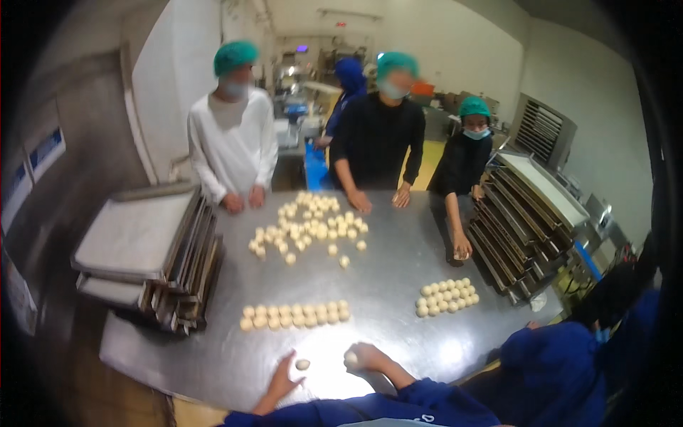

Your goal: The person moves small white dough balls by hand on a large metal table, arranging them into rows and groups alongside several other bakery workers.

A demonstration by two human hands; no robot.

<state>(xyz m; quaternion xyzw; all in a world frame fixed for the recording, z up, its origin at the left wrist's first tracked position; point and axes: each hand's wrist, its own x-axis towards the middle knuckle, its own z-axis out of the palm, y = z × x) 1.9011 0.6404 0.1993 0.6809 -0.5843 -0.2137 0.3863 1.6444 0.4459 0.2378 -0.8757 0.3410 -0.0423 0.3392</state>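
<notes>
My left hand [283, 379] is at the near edge of the steel table, fingers and thumb spread. Just to its right a pale round dough ball [303, 364] lies on the metal, apart from the palm. My right hand [372, 356] is curled around another dough ball [351, 360], which shows at its fingertips. Beyond my hands, more dough balls [295, 316] stand in two tidy rows. A loose heap of dough balls [313, 226] is spread farther back.
A smaller block of dough balls [447, 297] sits to the right. Stacked trays stand at the left [135, 235] and right [523, 213] of the steel table [388, 285]. Across it are several people in hairnets; one person's hand [462, 248] touches the tabletop. A blue-clothed person [548, 370] is close on my right.
</notes>
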